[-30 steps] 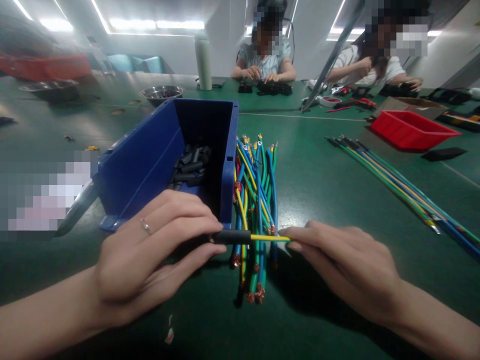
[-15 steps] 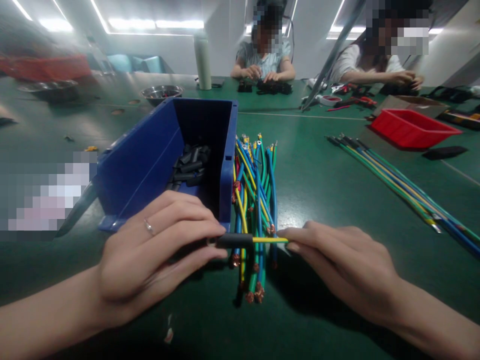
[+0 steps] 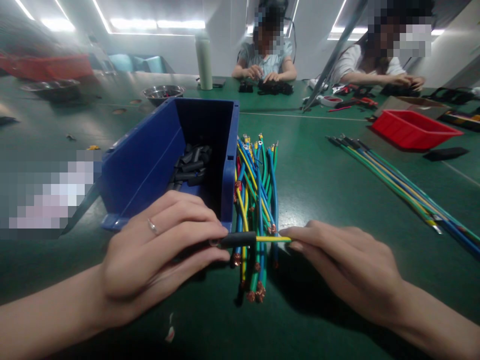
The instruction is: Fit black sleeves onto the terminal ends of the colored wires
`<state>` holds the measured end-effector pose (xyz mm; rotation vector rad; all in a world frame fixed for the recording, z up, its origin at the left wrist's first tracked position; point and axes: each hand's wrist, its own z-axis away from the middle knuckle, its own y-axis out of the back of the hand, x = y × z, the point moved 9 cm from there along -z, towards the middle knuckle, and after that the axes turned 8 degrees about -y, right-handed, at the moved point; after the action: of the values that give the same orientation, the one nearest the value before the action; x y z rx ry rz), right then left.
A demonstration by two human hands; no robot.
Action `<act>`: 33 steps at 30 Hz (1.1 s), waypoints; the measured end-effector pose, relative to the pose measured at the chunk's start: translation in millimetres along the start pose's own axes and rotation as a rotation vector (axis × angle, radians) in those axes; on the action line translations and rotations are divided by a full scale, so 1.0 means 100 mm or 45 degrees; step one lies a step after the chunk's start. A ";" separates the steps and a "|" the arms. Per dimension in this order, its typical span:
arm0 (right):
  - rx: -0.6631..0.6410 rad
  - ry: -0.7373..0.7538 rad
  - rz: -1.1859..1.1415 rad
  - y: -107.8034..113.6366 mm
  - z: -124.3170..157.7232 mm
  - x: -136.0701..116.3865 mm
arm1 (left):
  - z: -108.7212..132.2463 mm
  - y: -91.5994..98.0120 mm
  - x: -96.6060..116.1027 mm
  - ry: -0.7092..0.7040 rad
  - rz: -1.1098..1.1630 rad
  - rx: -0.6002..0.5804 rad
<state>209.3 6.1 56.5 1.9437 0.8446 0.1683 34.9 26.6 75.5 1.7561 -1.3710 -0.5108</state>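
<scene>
My left hand [image 3: 161, 250] pinches a short black sleeve tube [image 3: 237, 240] at its left end. A yellow-green wire [image 3: 273, 239] runs out of the tube's right end into my right hand [image 3: 345, 260], whose fingertips are closed on it. Both hands hover just above a bundle of blue, green and yellow wires [image 3: 255, 200] with bare copper ends, lying on the green table. An open blue bin [image 3: 150, 160] holding several black tubes [image 3: 191, 165] stands right behind my left hand.
A second bundle of long wires [image 3: 397, 180] lies at the right, beside a red tray [image 3: 412, 130]. Two other people work at the far side of the table. A steel bowl [image 3: 162, 93] and a pale bottle [image 3: 204, 62] stand at the back.
The black tube has slid slightly further right along the yellow-green wire, leaving less of the wire showing between my hands. The hands have barely shifted.
</scene>
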 end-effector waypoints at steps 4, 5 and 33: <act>0.026 -0.008 -0.002 0.02 0.00 -0.01 | 0.03 0.01 0.00 0.001 0.009 0.017; 0.028 -0.008 -0.001 0.03 0.01 -0.01 | 0.04 0.01 -0.01 0.011 0.010 0.016; 0.185 0.172 0.170 0.17 0.07 -0.08 | 0.01 0.00 0.00 0.065 0.074 0.095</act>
<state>214.9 -8.5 69.1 2.1455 0.8345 0.3285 34.0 26.2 74.9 1.7717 -1.4172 -0.3852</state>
